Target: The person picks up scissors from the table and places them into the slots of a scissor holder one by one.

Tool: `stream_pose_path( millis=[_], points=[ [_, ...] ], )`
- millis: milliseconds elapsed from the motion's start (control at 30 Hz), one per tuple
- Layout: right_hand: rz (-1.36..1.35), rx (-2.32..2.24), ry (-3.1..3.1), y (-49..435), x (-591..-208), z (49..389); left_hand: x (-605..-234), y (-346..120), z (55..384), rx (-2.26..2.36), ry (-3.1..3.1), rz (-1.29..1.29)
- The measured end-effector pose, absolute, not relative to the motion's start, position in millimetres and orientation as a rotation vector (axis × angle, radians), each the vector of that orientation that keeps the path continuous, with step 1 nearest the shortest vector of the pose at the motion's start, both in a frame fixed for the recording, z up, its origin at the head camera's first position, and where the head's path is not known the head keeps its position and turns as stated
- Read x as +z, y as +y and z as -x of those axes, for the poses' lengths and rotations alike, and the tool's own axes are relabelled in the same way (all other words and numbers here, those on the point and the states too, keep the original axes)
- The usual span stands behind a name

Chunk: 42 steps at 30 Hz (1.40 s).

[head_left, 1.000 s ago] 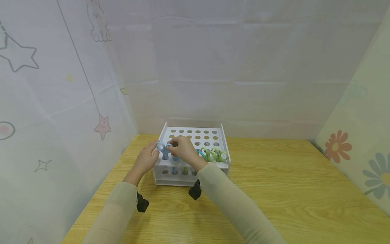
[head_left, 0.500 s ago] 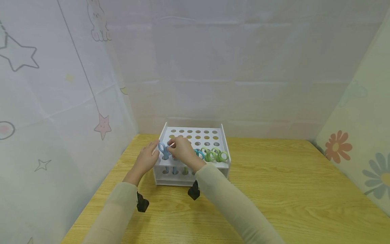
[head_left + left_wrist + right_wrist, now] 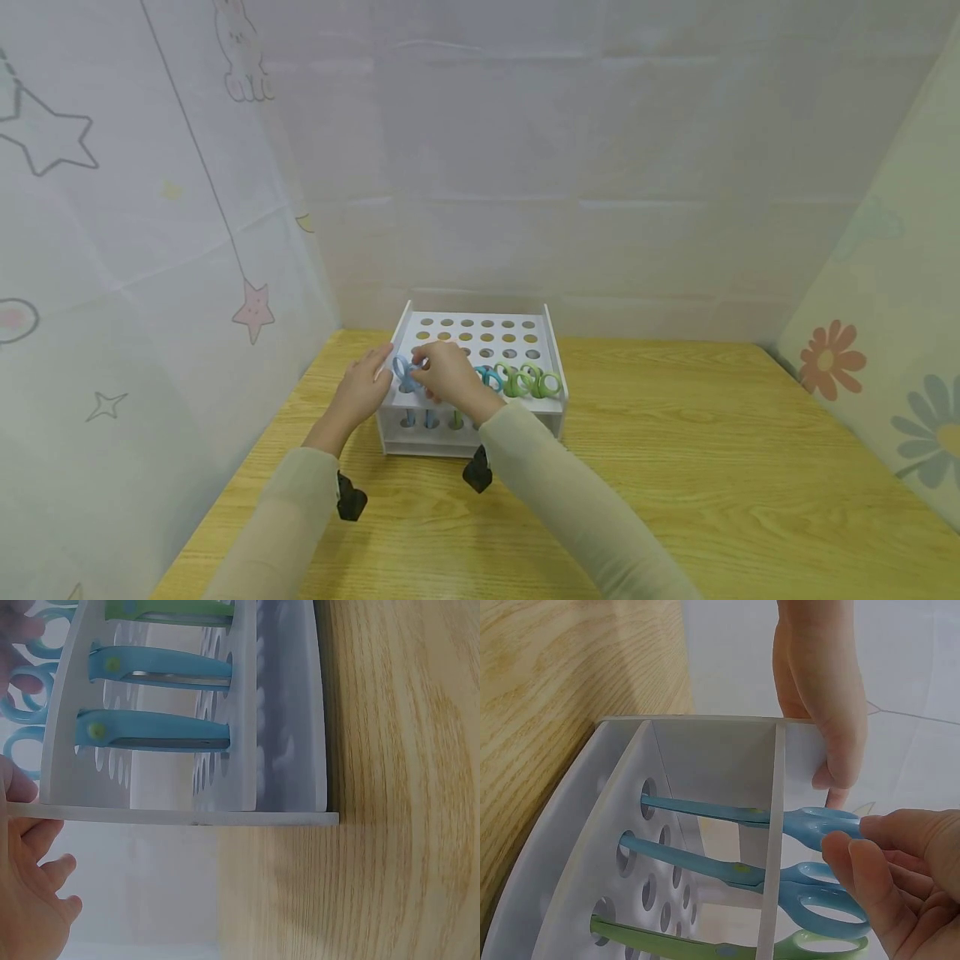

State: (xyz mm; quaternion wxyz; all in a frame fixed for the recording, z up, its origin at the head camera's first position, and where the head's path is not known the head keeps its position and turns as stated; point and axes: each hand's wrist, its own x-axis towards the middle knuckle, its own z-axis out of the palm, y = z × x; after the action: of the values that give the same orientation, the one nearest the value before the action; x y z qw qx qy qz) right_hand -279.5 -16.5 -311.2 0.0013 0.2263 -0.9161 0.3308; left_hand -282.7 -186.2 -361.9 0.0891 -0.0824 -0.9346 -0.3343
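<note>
Blue-handled scissors (image 3: 806,825) stand in the leftmost front hole of a white rack (image 3: 431,448), blades pointing down through the lower shelf. My right hand (image 3: 450,375) pinches their handle with thumb and fingertips. On the rack's left side wall rests my left hand (image 3: 358,387), its thumb inside the panel and its fingers outside in the left wrist view. A second blue pair of scissors (image 3: 697,859) is beside the first, partly behind my right hand in the head view. Green scissors (image 3: 667,937) follow in the same row.
Farther right along the front row stand teal scissors (image 3: 487,372) and two green pairs (image 3: 513,386). Rows of round holes lie behind them. The rack sits on a wooden table (image 3: 712,450), with printed sheets hanging at the sides and a plain one behind.
The leftmost blue scissors have gone down in their hole, and their blades now show at the lower shelf. My right hand has lowered slightly with them; my left hand has stayed put.
</note>
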Motion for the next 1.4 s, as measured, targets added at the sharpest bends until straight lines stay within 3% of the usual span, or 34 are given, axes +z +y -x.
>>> stream_pose_path(
  millis=[1033, 1400],
  points=[
    [-0.847, 1.199, -2.793, 2, -299, 277, -356, -192, 281, -0.899, -2.811, 0.322],
    [-0.752, 1.275, -2.787, 23, -290, 283, -349, -195, 281, -0.853, -2.824, 0.405]
  ],
)
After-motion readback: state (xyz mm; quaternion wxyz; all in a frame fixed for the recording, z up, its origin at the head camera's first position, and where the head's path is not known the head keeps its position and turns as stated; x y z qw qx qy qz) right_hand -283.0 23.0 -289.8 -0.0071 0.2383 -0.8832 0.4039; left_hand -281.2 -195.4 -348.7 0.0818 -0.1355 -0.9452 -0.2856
